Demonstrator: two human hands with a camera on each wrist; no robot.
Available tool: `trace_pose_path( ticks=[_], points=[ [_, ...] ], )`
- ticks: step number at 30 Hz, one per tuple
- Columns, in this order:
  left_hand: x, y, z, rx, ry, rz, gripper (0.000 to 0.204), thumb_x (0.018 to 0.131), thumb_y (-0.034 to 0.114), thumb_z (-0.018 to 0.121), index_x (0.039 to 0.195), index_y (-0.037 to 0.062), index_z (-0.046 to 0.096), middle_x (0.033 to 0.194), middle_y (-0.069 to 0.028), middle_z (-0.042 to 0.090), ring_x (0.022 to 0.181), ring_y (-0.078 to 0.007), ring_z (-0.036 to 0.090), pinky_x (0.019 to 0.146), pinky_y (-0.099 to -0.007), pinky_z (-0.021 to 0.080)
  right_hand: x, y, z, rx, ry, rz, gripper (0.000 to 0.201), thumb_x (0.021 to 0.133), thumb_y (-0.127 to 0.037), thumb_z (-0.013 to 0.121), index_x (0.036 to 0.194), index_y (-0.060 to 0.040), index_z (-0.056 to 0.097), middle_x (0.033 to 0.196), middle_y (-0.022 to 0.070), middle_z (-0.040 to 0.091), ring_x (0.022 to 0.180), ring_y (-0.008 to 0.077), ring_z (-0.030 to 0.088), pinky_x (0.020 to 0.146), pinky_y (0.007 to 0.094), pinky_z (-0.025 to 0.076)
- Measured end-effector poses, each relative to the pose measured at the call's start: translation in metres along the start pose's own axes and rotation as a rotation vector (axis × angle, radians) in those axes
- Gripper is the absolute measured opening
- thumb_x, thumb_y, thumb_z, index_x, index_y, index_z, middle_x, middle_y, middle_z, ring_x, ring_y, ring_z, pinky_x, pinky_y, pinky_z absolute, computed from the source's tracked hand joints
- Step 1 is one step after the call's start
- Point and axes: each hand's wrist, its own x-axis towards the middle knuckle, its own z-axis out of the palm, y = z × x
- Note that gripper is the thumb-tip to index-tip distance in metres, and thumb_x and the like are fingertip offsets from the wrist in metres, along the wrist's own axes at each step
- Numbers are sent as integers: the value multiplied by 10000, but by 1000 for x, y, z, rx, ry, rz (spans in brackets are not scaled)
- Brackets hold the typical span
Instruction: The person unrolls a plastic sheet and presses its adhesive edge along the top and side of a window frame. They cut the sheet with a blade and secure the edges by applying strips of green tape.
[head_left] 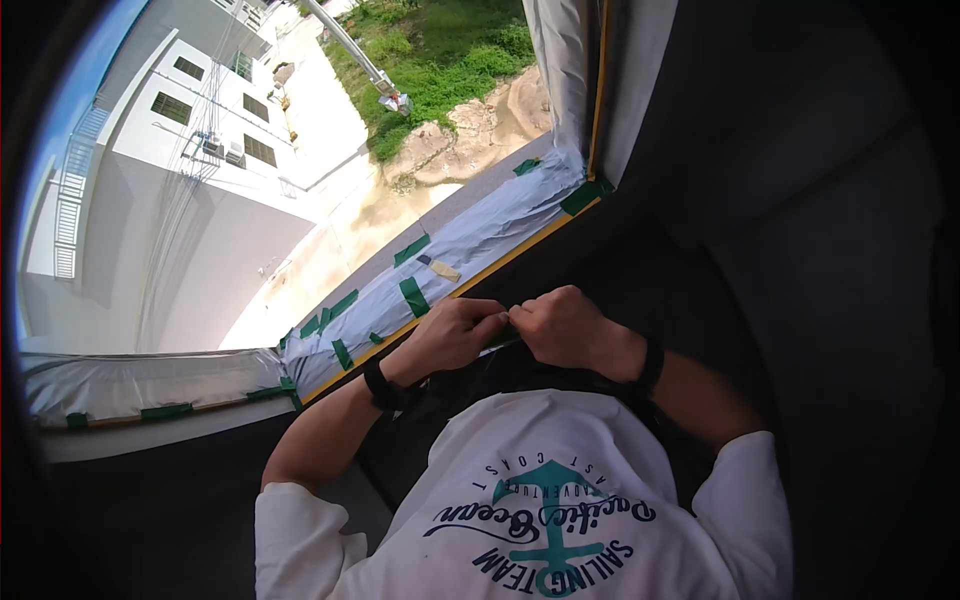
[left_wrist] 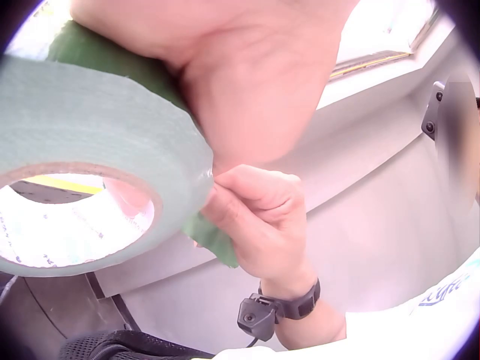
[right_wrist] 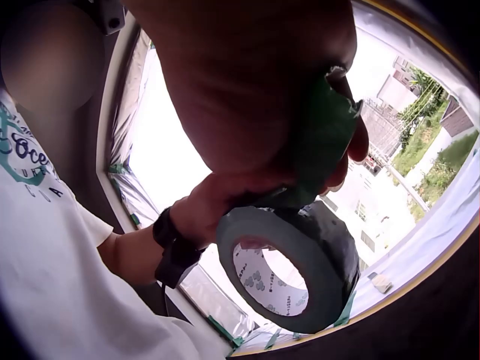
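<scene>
In the head view my left hand (head_left: 450,335) and right hand (head_left: 565,325) meet in front of my chest, thumbs almost together. A roll of green tape (right_wrist: 326,251) hangs under the left hand, its printed cardboard core facing out; from above, the hands mostly hide it. The left hand (left_wrist: 262,82) grips the tape where it leaves the roll (left_wrist: 82,112). Thumb and curled fingers of the right hand (left_wrist: 262,210) pinch the tape close to the roll's edge. A torn loose end (right_wrist: 326,131) sticks out past the right hand.
White plastic sheeting (head_left: 365,285) covers the window ledge, held by green tape pieces (head_left: 413,297). A small scraper-like piece (head_left: 440,268) with a pale end lies on it. A yellow strip (head_left: 520,250) edges the sill. Outside stand a white building (head_left: 200,130) and greenery (head_left: 430,60).
</scene>
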Motion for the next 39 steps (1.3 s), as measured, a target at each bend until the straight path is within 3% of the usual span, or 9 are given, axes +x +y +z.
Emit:
trace_pose_path(
  ticks=[3, 5, 11, 19, 21, 25, 29, 30, 39],
  points=[
    [-6, -18, 0, -53, 49, 29, 261, 970, 254, 533, 1009, 44, 683, 746, -171, 630, 675, -286, 610, 657, -374, 482, 5, -8, -1, -28, 0, -82, 56, 788, -80, 584, 748, -57, 617, 632, 87, 619, 597, 260, 668, 553, 367, 539],
    [-8, -25, -4, -173, -53, -32, 256, 1005, 216, 525, 1026, 4, 667, 745, -70, 615, 705, -115, 542, 670, -302, 460, 9, -11, 1, 2, -19, -92, 53, 797, -86, 594, 760, -56, 618, 640, 95, 616, 605, 267, 667, 560, 382, 536],
    [-23, -25, -14, -208, -128, 38, 257, 1013, 256, 557, 1050, 25, 664, 792, -26, 641, 754, -100, 544, 708, -285, 468, 21, -6, -2, 319, -105, 16, 124, 857, -118, 646, 768, -44, 602, 697, 120, 613, 636, 305, 647, 567, 384, 519],
    [-39, -87, -8, -525, 206, -246, 234, 1001, 203, 562, 1088, 18, 675, 877, -23, 682, 796, -87, 566, 738, -261, 468, 36, -14, -31, 17, -73, -116, 188, 797, -28, 658, 671, -55, 521, 595, 82, 554, 542, 249, 611, 519, 335, 497],
    [-78, -109, -35, -254, 253, -292, 238, 996, 195, 561, 1131, 28, 665, 954, -9, 662, 856, -81, 545, 780, -250, 459, 25, 1, -77, 70, 66, 68, 83, 803, 18, 680, 771, -7, 608, 636, 116, 603, 568, 274, 632, 503, 341, 478],
    [-156, -108, -63, -382, 341, -304, 397, 964, 161, 611, 1341, 51, 551, 1065, -35, 617, 938, -83, 532, 857, -239, 449, -32, 52, -127, 145, 76, 578, 98, 901, -59, 650, 861, 31, 653, 629, 29, 595, 560, 62, 529, 507, 236, 387],
    [-179, -155, -43, 75, 687, -249, 656, 927, 175, 651, 1461, -59, 348, 1167, -230, 635, 1054, -327, 631, 906, -347, 475, -56, 52, -107, 244, 18, 820, 117, 912, -83, 647, 848, 16, 648, 628, -10, 576, 568, 40, 500, 520, 235, 388],
    [-176, -166, -39, 72, 720, -435, 833, 879, 168, 701, 1500, -77, 202, 1262, -318, 568, 1130, -448, 584, 922, -413, 481, -51, 46, -101, 299, -39, 865, 120, 908, -81, 648, 842, 19, 648, 619, -5, 571, 561, 41, 494, 520, 237, 383],
    [-115, -264, -1, 476, 983, -354, 968, 812, 123, 759, 1531, -3, 124, 1279, -301, 553, 1098, -452, 588, 874, -459, 502, -16, 29, -76, 337, -103, 690, 97, 890, -51, 652, 834, 28, 648, 605, 17, 578, 548, 54, 496, 511, 245, 380]
  ],
)
